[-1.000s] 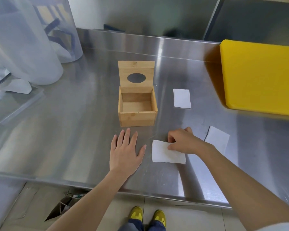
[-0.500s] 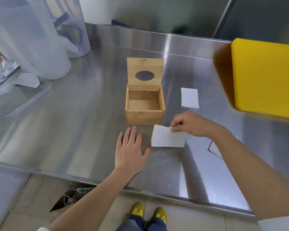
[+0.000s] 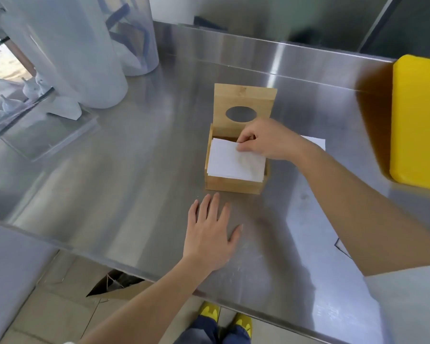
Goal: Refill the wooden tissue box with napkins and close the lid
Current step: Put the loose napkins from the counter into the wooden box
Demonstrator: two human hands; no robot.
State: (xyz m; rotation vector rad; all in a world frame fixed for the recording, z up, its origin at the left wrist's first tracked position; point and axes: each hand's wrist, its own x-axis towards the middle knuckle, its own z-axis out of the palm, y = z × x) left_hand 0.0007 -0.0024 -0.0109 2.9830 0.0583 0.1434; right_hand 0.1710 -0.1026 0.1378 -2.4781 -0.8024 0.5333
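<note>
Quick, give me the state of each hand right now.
Left hand: open, flat on the steel table, holding nothing.
Right hand: closed, pinching a white napkin over the open wooden box.

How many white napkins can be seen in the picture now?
3. One napkin sits over the wooden box, pinched by the right hand. A second lies behind that wrist. A third's corner shows beneath the forearm. Others may be hidden.

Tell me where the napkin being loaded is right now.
In the head view the napkin lies across the open top of the wooden tissue box at table centre, pinched at its far right corner by the right hand, below the raised lid.
</note>
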